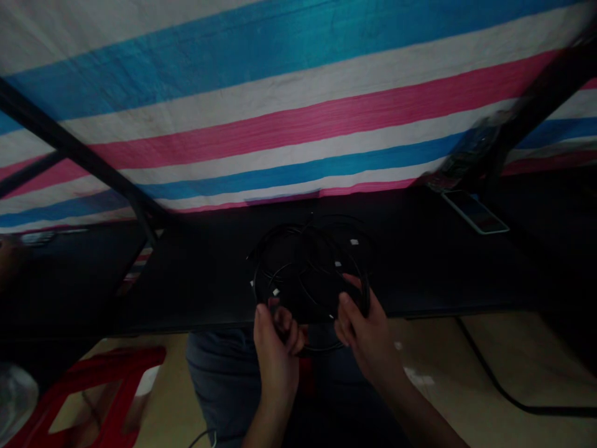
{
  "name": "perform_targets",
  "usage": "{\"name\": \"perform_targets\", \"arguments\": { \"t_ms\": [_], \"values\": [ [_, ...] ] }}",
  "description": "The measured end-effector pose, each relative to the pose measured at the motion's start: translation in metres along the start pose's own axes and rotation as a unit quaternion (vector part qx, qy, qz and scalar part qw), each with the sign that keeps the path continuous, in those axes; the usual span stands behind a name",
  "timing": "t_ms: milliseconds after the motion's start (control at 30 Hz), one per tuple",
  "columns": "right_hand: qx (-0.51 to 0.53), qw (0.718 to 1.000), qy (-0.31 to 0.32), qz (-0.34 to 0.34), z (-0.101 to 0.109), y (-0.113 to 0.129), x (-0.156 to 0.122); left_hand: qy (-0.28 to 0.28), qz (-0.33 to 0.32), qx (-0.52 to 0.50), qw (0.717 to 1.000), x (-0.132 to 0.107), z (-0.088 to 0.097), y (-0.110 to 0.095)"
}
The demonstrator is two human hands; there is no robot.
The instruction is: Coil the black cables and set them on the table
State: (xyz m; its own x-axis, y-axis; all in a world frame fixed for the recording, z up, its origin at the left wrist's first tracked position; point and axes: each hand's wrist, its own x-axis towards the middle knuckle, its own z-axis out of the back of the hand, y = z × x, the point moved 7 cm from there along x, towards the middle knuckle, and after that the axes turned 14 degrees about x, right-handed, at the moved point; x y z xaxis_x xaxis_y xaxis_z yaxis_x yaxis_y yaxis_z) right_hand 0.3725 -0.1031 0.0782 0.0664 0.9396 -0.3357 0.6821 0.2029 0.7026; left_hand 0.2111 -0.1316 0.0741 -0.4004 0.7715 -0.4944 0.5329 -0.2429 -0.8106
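Note:
Loops of thin black cable (pixel 284 229) with small white connectors lie at the front of the black table, partly hanging over its near edge. My left hand (pixel 278 339) is closed round the cable at the lower left of the loops. At the lower right, my right hand (pixel 361 323) grips the same coil, with strands running up past the thumb. One white connector (pixel 354 242) rests at the upper right of the coil and another white connector (pixel 276 292) sits just above my left fingers. The dim light blurs single strands together.
A phone (pixel 476 212) lies at the right, beside a clear plastic bottle (pixel 466 155). Behind the table (pixel 200 267) hangs a striped sheet (pixel 298 130). Dark metal posts (pixel 107 171) stand at both sides. A red stool (pixel 116 389) is lower left; another person's hand (pixel 9 258) shows far left.

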Motion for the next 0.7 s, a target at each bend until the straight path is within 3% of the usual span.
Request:
{"name": "perform_targets", "arguments": {
  "t_ms": [100, 200, 300, 400, 533, 700],
  "values": [
    [-0.058, 0.995, 0.070, -0.026, -0.012, -0.010, 0.011, -0.005, -0.027, 0.066, 0.997, 0.012, 0.011, -0.017],
    [-0.149, 0.970, 0.189, -0.013, -0.034, -0.009, 0.025, -0.030, -0.017, 0.040, 0.999, 0.041, 0.041, -0.046],
    [-0.272, 0.922, 0.265, 0.075, -0.058, -0.006, 0.043, -0.063, -0.009, 0.033, 0.997, 0.074, 0.082, -0.078],
    [-0.383, 0.850, 0.330, 0.144, -0.083, -0.023, 0.056, -0.088, 0.018, 0.059, 0.994, 0.098, 0.119, -0.095],
    [-0.448, 0.783, 0.412, 0.131, -0.111, -0.069, 0.058, -0.092, 0.061, 0.100, 0.989, 0.105, 0.145, -0.085],
    [-0.577, 0.699, 0.387, 0.170, -0.132, -0.104, 0.055, -0.100, 0.033, 0.152, 0.983, 0.100, 0.150, -0.059]
  ]
}}
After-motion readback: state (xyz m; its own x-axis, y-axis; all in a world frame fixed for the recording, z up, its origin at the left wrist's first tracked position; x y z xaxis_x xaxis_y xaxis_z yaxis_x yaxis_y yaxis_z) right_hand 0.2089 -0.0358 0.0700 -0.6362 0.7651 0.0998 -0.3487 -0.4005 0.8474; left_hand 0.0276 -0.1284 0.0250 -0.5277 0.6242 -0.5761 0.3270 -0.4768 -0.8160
